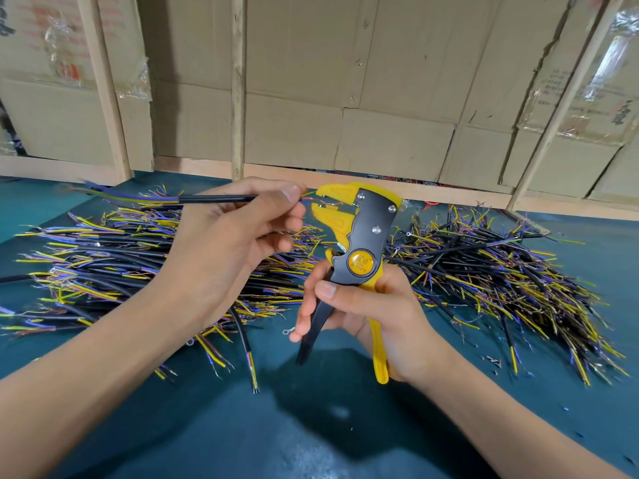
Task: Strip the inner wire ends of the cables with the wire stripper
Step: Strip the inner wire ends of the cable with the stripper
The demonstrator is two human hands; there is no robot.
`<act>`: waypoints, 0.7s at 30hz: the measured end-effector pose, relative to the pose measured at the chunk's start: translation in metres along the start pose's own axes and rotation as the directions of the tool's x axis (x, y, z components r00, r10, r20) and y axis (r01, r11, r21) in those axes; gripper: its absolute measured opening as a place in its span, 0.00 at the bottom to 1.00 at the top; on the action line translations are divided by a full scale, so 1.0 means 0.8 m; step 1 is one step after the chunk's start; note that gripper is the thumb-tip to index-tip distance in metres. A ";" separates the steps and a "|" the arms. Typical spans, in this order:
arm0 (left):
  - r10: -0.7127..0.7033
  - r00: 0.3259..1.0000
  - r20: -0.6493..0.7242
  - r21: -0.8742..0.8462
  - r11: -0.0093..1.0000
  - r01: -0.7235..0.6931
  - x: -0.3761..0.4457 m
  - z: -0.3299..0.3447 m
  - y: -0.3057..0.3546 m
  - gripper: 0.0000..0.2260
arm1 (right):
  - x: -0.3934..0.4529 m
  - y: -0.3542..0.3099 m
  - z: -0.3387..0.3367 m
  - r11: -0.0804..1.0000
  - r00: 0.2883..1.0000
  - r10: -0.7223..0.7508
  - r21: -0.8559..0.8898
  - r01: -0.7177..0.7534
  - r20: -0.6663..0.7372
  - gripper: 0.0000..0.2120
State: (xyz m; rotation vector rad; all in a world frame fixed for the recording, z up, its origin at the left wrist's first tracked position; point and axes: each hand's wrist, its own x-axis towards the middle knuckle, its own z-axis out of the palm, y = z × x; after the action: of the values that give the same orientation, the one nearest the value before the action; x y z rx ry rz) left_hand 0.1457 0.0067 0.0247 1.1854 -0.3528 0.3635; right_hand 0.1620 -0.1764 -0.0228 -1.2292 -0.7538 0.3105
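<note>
My left hand [231, 236] pinches a short black cable [214, 199] near its right end, held level above the table. Its thin inner wires with bare copper strands reach into the yellow jaws of the wire stripper [359, 236]. The jaws stand apart around the wire ends. My right hand [373, 309] grips the stripper's black and yellow handles from below, with the tool upright. The cable's far end, with blue and yellow inner wires, sticks out to the left past my left hand.
A heap of black cables with yellow and blue wire ends [103, 267] lies on the teal table [311, 426] at the left. A second heap [501, 271] lies at the right. Cardboard panels and wooden posts [238, 84] wall off the table's back edge.
</note>
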 end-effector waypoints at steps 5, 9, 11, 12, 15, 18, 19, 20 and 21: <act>-0.026 0.999 0.025 0.028 0.999 0.025 -0.001 0.000 0.004 0.06 | -0.001 0.000 0.000 0.999 1.000 0.007 -0.050 -0.006 0.006 0.08; -0.038 0.999 0.017 0.049 0.998 0.037 0.000 0.000 0.005 0.07 | -0.002 0.001 0.003 0.999 1.000 0.008 -0.034 -0.008 0.010 0.07; -0.013 1.000 0.026 0.085 0.996 0.011 0.001 0.000 0.006 0.07 | -0.002 0.001 0.003 1.000 1.000 0.013 -0.020 -0.012 0.014 0.07; 0.007 1.000 0.028 0.115 0.993 -0.010 0.001 -0.001 0.005 0.07 | -0.001 0.001 0.003 1.000 1.000 0.017 -0.012 -0.016 0.016 0.07; 0.070 0.996 0.048 0.235 0.969 -0.080 0.003 -0.003 0.003 0.04 | 0.000 0.000 0.003 1.000 1.000 0.024 0.005 -0.024 0.018 0.06; 0.090 0.994 0.069 0.281 0.954 -0.106 0.003 -0.004 0.003 0.04 | 0.000 0.000 0.002 1.000 1.000 0.022 0.015 -0.022 0.021 0.06; 0.090 0.994 0.070 0.281 0.954 -0.106 0.002 -0.004 0.003 0.05 | 0.000 -0.001 0.001 1.000 1.000 0.022 0.014 -0.023 0.021 0.06; 0.087 0.994 0.068 0.272 0.957 -0.102 0.002 -0.004 0.004 0.06 | 0.000 -0.001 0.001 1.000 0.999 0.024 0.013 -0.024 0.022 0.06; 0.077 0.995 0.064 0.256 0.962 -0.091 0.001 -0.003 0.004 0.07 | 0.001 -0.001 0.000 1.000 0.999 0.025 0.013 -0.025 0.021 0.06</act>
State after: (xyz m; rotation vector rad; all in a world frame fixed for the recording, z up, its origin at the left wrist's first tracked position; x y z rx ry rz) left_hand 0.1454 0.0102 0.0271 1.4410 -0.4125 0.4629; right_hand 0.1622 -0.1762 -0.0220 -1.2248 -0.7541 0.3489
